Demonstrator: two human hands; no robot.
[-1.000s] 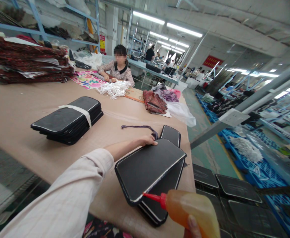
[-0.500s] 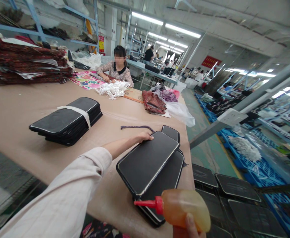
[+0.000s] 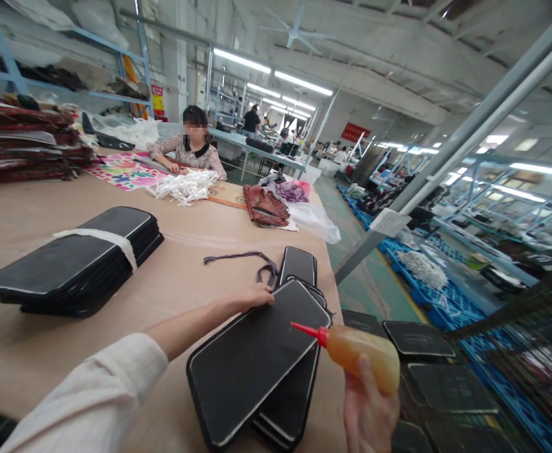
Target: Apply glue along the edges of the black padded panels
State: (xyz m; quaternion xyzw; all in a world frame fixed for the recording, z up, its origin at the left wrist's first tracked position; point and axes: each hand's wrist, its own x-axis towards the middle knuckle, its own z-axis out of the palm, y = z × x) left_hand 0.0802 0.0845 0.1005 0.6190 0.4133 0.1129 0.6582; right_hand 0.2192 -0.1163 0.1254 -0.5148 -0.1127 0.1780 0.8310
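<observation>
My left hand [image 3: 258,296] grips the far left edge of a flat black panel [image 3: 252,358] with rounded corners and a pale line along its border. The panel lies slantwise over more black panels [image 3: 289,402] near the table's right edge. My right hand [image 3: 370,402] is wrapped round a squeeze bottle [image 3: 363,353] of amber liquid. Its red nozzle [image 3: 310,329] points left, over the upper right part of the panel; whether it touches cannot be made out. A dark strip [image 3: 238,255] of cord or fabric curls beyond my left hand.
On the brown table [image 3: 172,270], a banded stack of black panels [image 3: 68,264] sits at left, with red-brown bundles [image 3: 21,141] behind it. A person [image 3: 188,148] sits across the table. More panels [image 3: 417,340] lie below at right, beside a slanting metal post [image 3: 389,220].
My right hand has raised the bottle, bringing its nozzle from the panel's near end up to its right side. The view has turned rightward. My left hand still holds the panel.
</observation>
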